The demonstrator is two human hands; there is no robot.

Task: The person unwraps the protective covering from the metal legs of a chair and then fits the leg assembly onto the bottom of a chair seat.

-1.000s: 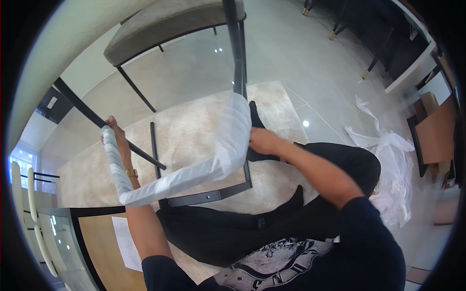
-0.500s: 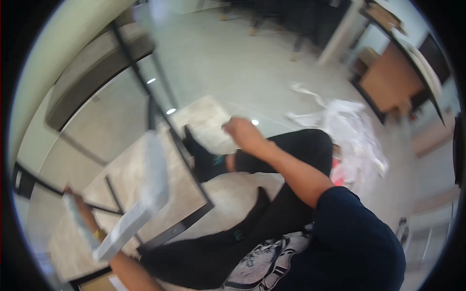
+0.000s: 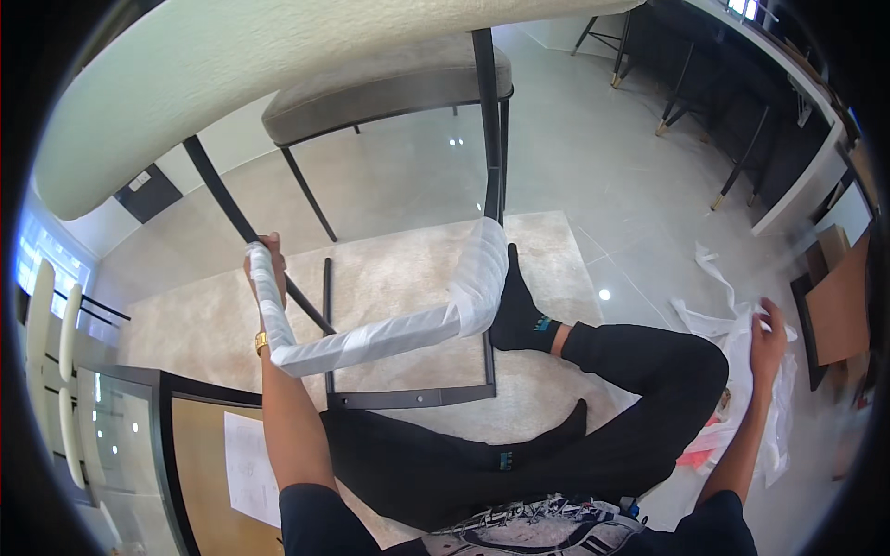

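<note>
A piece of furniture with black metal legs and a cream padded top (image 3: 306,74) stands tilted before me. White wrapping film (image 3: 371,343) covers its crossbar and the lower parts of two legs. My left hand (image 3: 269,259), a gold watch on its wrist, is closed around the left leg where the film ends; the leg partly hides the fingers. Far to the right, my right hand (image 3: 768,338) rests at a crumpled heap of white plastic (image 3: 742,389). Its fingers look slightly bent and apart, with nothing plainly gripped.
A grey cushioned bench (image 3: 389,83) stands behind the frame, on a pale floor with a beige rug (image 3: 547,278). Dark stools (image 3: 681,83) line the far right. A cardboard box (image 3: 839,287) is beyond my right hand. A black-framed glass cabinet (image 3: 162,417) with a paper sheet (image 3: 248,463) is near left.
My right hand has swung from above my shin out to the plastic heap on the right. The left hand keeps its hold on the leg. My view has turned, showing more of the cream top.
</note>
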